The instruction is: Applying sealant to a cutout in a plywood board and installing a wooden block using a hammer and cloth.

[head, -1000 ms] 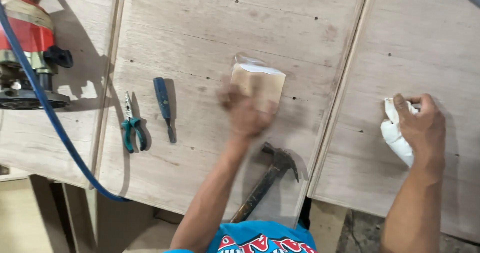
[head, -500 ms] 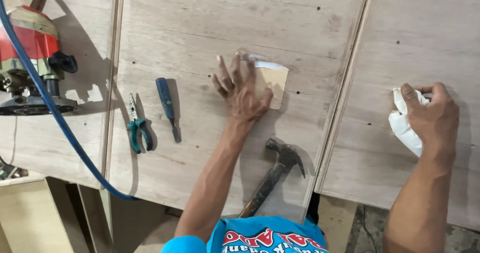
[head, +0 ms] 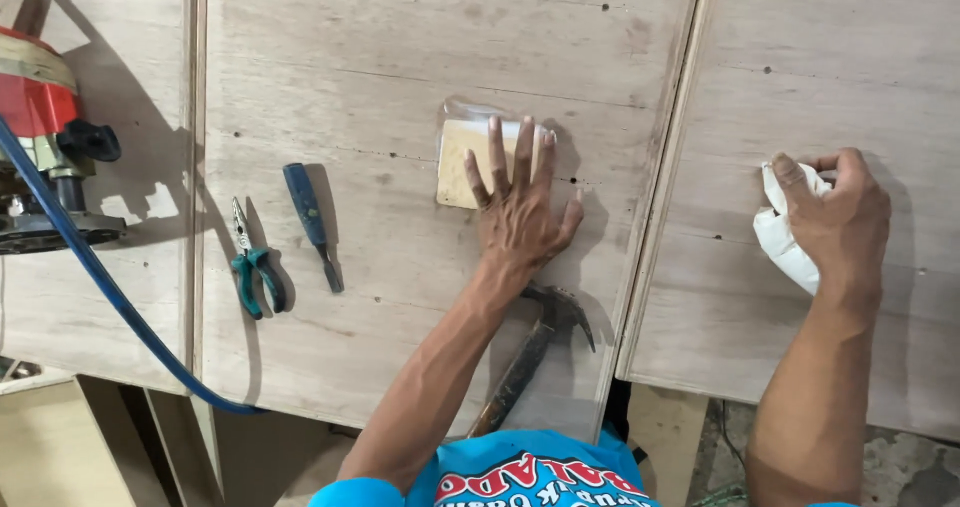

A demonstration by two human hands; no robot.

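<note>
Fingers (head: 497, 157) of the left hand (head: 520, 222) are spread flat, gripping nothing, tips resting on the yellow block (head: 460, 162), which lies at 11 o'clock from the palm on the plywood panel (head: 400, 57), long axis 12-to-6. Right hand (head: 835, 217), well apart at 3 o'clock, is closed around a white bundle (head: 782, 247).

The left hand (head: 518, 212) covers the right part of the pale block (head: 462, 163) — its far edge is hidden. The forearm hides the hammer (head: 535, 345) handle's middle; the red power tool (head: 45, 142) runs off the left edge.
</note>
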